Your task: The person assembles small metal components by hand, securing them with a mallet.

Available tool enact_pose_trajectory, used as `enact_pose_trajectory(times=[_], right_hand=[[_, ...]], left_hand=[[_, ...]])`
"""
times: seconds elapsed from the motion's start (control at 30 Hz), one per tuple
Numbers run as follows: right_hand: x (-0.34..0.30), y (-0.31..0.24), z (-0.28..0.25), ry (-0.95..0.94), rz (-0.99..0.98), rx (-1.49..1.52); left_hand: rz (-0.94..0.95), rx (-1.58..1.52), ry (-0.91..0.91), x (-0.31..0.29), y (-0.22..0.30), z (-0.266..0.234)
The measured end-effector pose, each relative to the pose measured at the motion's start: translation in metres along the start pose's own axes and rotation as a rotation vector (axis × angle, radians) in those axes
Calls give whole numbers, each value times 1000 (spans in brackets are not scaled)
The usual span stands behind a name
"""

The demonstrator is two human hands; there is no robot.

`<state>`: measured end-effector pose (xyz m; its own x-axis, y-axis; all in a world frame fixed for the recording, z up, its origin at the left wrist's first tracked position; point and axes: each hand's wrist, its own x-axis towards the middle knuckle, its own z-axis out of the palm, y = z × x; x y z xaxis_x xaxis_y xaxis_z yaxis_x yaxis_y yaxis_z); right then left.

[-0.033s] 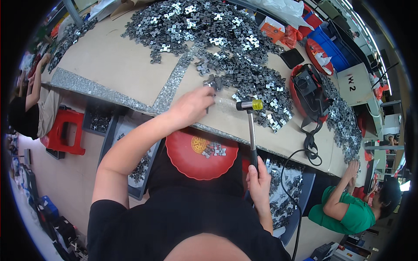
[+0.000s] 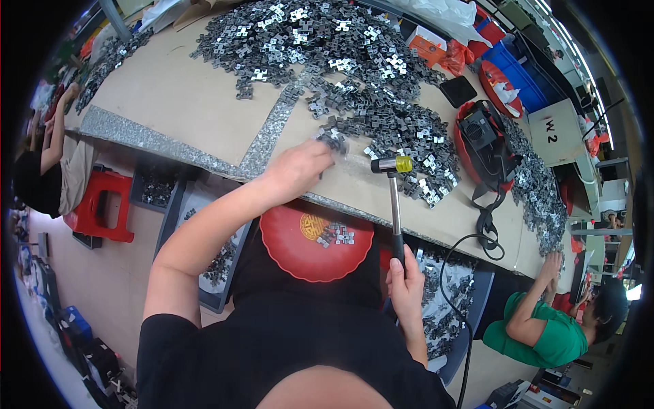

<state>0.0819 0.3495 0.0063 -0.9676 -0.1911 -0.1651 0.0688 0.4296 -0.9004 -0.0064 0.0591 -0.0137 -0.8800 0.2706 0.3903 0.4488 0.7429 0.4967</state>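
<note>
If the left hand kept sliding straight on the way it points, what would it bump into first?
Probably the heap of small grey metal parts on the table: the left hand already touches the heap's near edge. Depth is hard to judge.

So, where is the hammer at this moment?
In the head view, the hammer stands upright in the right hand, right of the red plate; its head is above the table edge, beside the left hand.

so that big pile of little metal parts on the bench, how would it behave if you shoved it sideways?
The pile of metal parts would probably scatter rather than slide as one: the pieces lie loose and overlapping. They look like stamped sheet metal, so likely stiff, and light singly but heavy in bulk. Flat shapes seem unlikely to roll; the notched outlines may snag together on the table.
</note>
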Motion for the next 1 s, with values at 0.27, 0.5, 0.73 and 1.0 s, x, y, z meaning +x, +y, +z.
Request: enact_pose_trajectory(times=[0.27,0.5,0.73,1.0], right_hand=[[3,-1,5,-17,5,-4],[2,-2,3,31,-7,15],[-4,-15,4,-9,-4,-133],[0,-22,7,-40,19,-424]], left_hand=[[-389,-220,233,-14,8,-11],[-93,-89,241,-1,33,17],[-215,-103,61,4,39,23],[-225,-222,132,2,29,33]])
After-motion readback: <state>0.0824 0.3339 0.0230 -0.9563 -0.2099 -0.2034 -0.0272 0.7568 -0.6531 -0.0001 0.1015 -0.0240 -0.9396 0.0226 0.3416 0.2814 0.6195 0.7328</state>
